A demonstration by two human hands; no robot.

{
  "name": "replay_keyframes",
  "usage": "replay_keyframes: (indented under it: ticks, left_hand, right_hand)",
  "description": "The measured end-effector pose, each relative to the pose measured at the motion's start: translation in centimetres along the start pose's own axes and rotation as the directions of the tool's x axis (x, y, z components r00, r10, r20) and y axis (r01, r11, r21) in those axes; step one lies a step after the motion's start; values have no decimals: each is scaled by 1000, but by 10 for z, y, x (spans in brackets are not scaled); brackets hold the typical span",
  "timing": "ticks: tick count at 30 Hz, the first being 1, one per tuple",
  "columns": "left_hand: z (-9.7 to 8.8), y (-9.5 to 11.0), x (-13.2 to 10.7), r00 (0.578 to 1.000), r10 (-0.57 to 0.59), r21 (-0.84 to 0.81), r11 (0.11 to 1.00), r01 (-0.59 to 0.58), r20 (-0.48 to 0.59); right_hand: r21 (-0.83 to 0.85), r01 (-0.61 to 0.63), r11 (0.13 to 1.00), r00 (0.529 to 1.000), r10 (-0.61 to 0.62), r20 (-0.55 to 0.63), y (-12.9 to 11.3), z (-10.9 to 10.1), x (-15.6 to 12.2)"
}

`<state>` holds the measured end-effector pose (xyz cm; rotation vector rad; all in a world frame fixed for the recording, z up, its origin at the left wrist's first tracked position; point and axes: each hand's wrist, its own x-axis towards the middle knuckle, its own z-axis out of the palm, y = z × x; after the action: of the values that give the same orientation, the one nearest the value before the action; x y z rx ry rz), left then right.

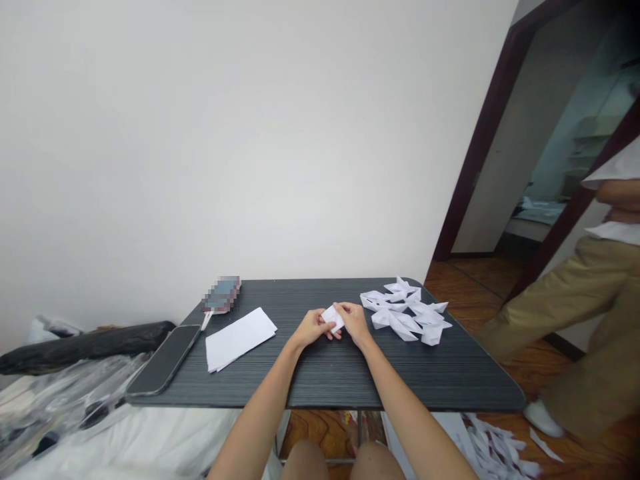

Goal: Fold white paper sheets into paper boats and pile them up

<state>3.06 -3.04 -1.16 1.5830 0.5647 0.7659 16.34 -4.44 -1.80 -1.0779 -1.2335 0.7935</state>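
Observation:
A small folded piece of white paper [332, 318] is held just above the middle of the dark table. My left hand [314, 327] grips its left side, the thumb lying on top. On the other side, my right hand [353, 320] pinches its upper right edge between thumb and fingers. Several folded paper boats [400, 313] lie in a group to the right of my hands. Left of them rests a stack of flat white paper sheets [240, 339].
The dark table [330, 380] stands against a white wall. A phone [165, 360] lies at its left edge, near a blurred-out object [223, 293]. Bags [80, 393] lie left of the table. A person [590, 293] stands at the right; paper scraps [500, 447] cover the floor below.

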Motion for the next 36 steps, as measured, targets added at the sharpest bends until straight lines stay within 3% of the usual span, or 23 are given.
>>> replay_keyframes:
  ticks: [6, 11, 14, 20, 24, 28, 33, 36]
  left_hand:
    - [-1, -4, 2, 999, 19, -12, 1000, -19, -32]
    - [-8, -10, 6, 972, 73, 53, 997, -63, -224]
    - [-12, -14, 8, 945, 95, 61, 995, -80, -312]
    - [-13, -17, 10, 927, 65, -19, 997, -77, -370]
    - [-13, -17, 11, 908, 71, -6, 997, -80, -414]
    - [-14, -18, 11, 905, 73, -37, 995, -97, -419]
    - [-12, -18, 10, 907, 102, -43, 991, -130, -409]
    - [-11, -19, 10, 900, 101, -42, 990, -131, -425]
  right_hand:
    - [-42, -26, 999, 999, 24, -44, 2, 1, 1]
    - [-29, -29, 999, 999, 28, -15, 4, 3, 1]
    - [-33, 18, 999, 999, -17, 27, 6, 5, 1]
    - [-144, 216, 966, 976, -213, 37, 5, 7, 0]
    - [-111, 241, 964, 970, -235, 62, 3, 8, -3]
    - [-57, 214, 975, 976, -211, 46, 6, 8, 0]
    - [144, 40, 989, 999, -44, 23, 8, 9, 6]
    - [167, 16, 986, 999, -23, 41, 7, 9, 6]
